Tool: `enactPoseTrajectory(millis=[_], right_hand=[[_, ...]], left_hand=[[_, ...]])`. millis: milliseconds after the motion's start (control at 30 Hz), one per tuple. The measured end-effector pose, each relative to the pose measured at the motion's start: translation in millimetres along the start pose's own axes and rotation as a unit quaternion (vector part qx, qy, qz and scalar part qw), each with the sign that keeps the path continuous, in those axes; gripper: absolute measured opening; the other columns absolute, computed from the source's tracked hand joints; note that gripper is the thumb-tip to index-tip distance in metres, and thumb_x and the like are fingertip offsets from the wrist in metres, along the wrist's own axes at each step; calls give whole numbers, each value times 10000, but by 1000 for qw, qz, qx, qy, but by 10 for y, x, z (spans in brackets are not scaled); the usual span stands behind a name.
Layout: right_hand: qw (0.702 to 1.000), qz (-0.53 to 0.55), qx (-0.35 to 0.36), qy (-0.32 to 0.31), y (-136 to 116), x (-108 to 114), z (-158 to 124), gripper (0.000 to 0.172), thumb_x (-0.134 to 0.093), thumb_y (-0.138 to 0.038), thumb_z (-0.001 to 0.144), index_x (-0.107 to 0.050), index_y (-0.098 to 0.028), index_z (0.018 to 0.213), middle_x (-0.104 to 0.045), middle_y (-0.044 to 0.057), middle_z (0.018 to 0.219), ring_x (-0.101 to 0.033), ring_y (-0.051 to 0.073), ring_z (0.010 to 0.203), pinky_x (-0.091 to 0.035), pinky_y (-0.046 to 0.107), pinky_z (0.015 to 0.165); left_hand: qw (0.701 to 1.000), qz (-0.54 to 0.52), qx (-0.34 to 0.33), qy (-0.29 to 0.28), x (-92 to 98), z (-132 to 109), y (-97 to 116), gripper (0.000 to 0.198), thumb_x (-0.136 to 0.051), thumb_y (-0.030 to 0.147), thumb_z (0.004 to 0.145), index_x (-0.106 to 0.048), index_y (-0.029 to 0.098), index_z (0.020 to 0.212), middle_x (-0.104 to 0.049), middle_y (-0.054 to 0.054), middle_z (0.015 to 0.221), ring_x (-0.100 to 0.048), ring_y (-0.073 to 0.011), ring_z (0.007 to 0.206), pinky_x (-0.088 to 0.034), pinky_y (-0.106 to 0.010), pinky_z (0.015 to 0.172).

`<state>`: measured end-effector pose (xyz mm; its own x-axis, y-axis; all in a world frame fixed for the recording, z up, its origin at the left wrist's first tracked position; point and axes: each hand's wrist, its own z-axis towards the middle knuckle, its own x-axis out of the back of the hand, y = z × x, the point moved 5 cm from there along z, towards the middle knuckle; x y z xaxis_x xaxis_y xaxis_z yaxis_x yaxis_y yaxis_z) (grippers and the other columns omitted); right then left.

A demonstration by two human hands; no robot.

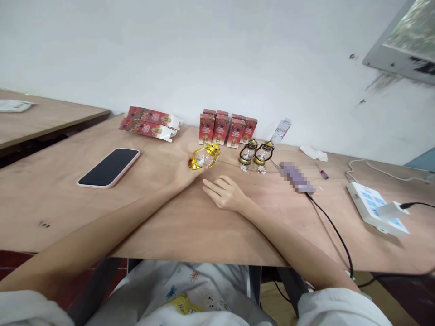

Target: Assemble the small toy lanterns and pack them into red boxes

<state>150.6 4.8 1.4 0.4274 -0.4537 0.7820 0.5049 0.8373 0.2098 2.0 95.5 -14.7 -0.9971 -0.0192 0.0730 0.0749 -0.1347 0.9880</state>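
Contact with the gold lantern [205, 156] is made by the left hand [186, 175], which is wrapped about its lower part, the thumb being laid along the near side toward the glass. The far side of this grip is covered by the lantern itself, so how the other fingers are placed there cannot be told with certainty. The right hand [224, 194] is held just beside, apart from the lantern, half open, with its fingers loosely bent and the index finger directed leftward.

A bright, shiny gold finish is shown on the base, cap and curved side frame, and a clear globe is set between them, with a small white candle-like piece inside. The lantern is held at the middle of the bench [217, 240], in front of the red boxes [220, 129]. It is tilted well over: the base is turned to the lower left, the cap to the upper right, and the long axis is slanted between them. To its right, two bronze lanterns [263, 155] are stood upright, close together, with small white tags [261, 169] laid before them.
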Motion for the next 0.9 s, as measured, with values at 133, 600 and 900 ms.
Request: enactPoseTrajectory(millis=[133,600,900], right_hand=[[983,56,-135,112,92,139,-46,363,-446,-210,897,-525,-223,1251,-555,120,1338,-549,244,1141,-454,466,958],[814,362,-432,143,502,-161,-204,482,-723,-445,715,-580,-181,1093,-705,81,1043,-670,236,946,-532,400,863],[823,201,-500,182,652,-33,-283,400,-659,-416,769,-549,-178,1071,-658,120,1085,-609,260,995,-466,434,888]], left_hand=[[993,104,-61,13,1,-16,92,454,-770,463,623,-639,171,945,-691,-66,939,-634,-278,935,-484,-379,856],[911,302,-198,-198,-315,-193,169,540,-746,525,628,-603,207,1041,-647,-125,1137,-543,-351,1148,-289,-492,1075],[840,519,-160,-9,423,458,-39,545,-554,429,791,-547,111,1233,-284,-211,1510,-131,-405,1428,-79,-580,1125]])
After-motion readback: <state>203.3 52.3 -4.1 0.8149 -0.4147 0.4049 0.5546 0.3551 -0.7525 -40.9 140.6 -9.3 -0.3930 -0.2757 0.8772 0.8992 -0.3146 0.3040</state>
